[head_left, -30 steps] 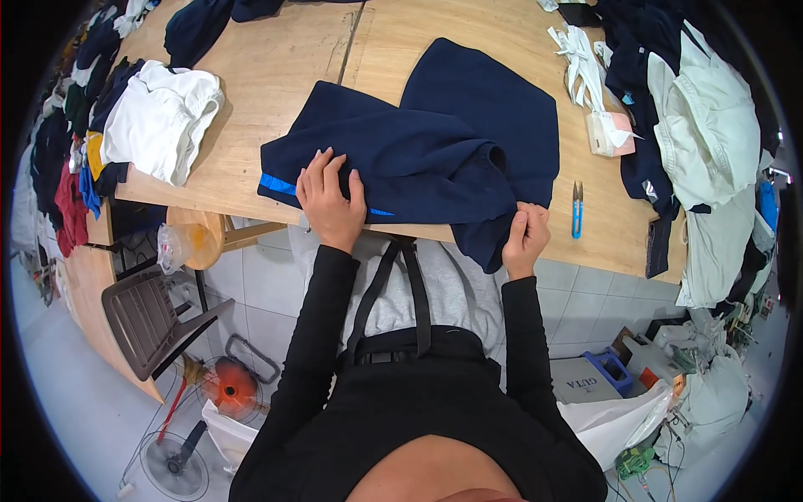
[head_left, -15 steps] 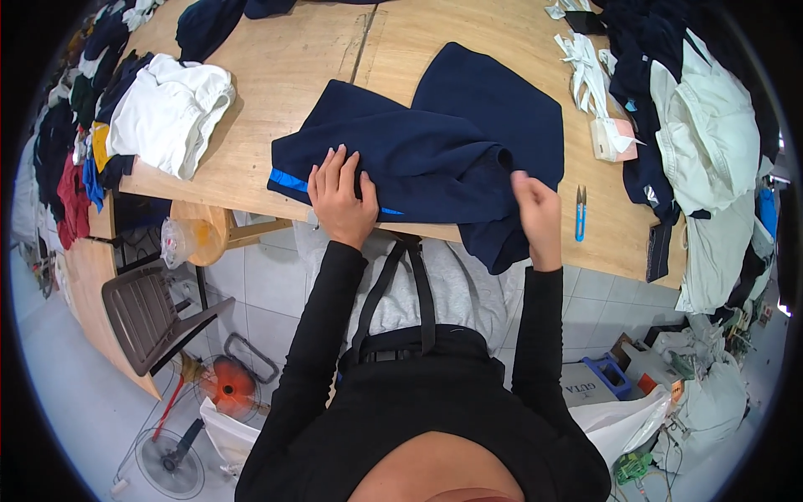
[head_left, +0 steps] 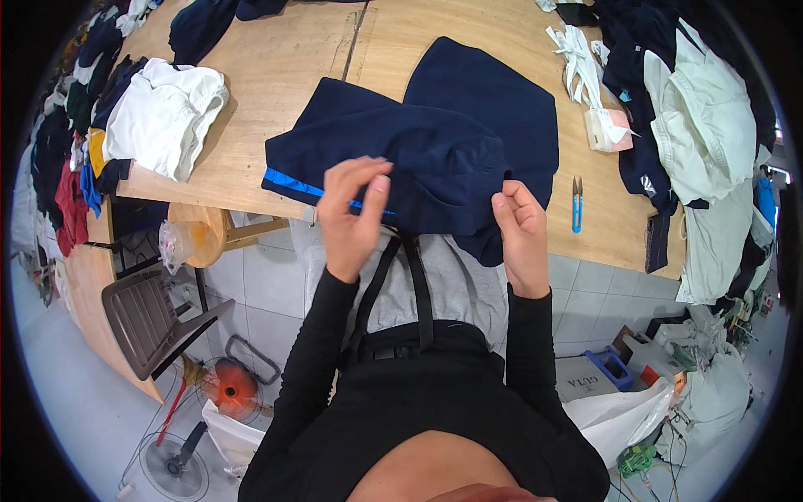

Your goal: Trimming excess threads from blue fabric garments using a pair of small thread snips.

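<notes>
A navy garment (head_left: pixel 401 142), apparently trousers, lies folded on the table in front of me. A bright blue stripe (head_left: pixel 293 183) shows along its near left edge, and its gathered end (head_left: pixel 493 159) lies at the right. Over the near left part of the cloth, my left hand (head_left: pixel 351 213) is raised, fingers stretched to the right, thumb apart and nothing held. My right hand (head_left: pixel 523 226) is beside the gathered end, its fingers curled in toward the thumb. Whether it pinches the cloth edge or something small cannot be made out.
Blue-handled thread snips (head_left: pixel 577 205) lie to the right on the wooden table (head_left: pixel 276 67). White shorts (head_left: pixel 167 117) lie at the left. White strips (head_left: pixel 577 67) and piled garments (head_left: pixel 703 125) line the right side. A stool (head_left: pixel 213 230) and a chair (head_left: pixel 142 318) stand below left.
My left hand has lifted off the cloth and turned, fingers now pointing right. My right hand has moved left and nearer to me, turning over. The garment's right end has shifted slightly.
</notes>
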Demonstrator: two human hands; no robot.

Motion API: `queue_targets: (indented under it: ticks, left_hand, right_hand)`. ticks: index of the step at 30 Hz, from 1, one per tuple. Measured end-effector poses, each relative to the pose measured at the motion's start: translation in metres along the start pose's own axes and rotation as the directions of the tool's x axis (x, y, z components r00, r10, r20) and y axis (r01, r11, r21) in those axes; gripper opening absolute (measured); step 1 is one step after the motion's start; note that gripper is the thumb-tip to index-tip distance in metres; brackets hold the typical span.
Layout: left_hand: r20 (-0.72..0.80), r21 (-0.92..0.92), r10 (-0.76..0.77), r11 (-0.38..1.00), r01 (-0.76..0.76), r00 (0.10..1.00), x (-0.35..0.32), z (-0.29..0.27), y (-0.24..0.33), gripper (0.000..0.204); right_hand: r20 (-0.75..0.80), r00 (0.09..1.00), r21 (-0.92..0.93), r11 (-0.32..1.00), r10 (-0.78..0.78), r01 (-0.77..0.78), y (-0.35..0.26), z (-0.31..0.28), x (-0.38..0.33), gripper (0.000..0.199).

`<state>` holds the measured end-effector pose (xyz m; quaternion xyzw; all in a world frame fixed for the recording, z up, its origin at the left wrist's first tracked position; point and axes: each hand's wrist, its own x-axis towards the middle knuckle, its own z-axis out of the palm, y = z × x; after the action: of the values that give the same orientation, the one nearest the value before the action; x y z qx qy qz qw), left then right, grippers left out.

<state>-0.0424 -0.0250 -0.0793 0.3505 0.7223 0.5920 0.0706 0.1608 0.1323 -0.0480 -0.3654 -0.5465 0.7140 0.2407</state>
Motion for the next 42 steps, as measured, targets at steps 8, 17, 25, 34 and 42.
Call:
queue_targets:
  ticks: [8, 17, 25, 34, 42]
  left_hand:
    - [0.252, -0.259, -0.194, 0.930, 0.259, 0.948, -0.031, 0.026, 0.053, 0.028]
    - [0.230, -0.167, -0.116, 0.973, 0.156, 0.966, -0.034, 0.036, 0.060, 0.029]
    - [0.125, -0.012, 0.071, 0.997, -0.070, 0.990, -0.034, 0.038, 0.060, 0.020]
    - [0.186, -0.114, -0.098, 0.986, 0.121, 0.978, -0.041, 0.041, 0.056, 0.007]
    - [0.336, -0.331, -0.331, 0.835, 0.440, 0.882, -0.038, 0.043, 0.055, 0.003]
  right_hand:
    - [0.008, 1.000, 0.005, 1.000, 0.015, -0.015, -0.003, 0.012, -0.004, 0.011]
    - [0.079, 0.997, -0.026, 1.000, -0.006, 0.008, -0.006, 0.016, -0.010, 0.015]
    - [0.096, 0.995, -0.100, 0.995, -0.013, 0.022, -0.004, 0.011, -0.012, 0.016]
    - [0.071, 0.997, -0.098, 0.995, -0.017, 0.024, 0.004, 0.012, -0.011, 0.016]
    - [-0.089, 0.955, -0.395, 0.890, -0.283, 0.227, 0.017, -0.023, 0.009, 0.024]
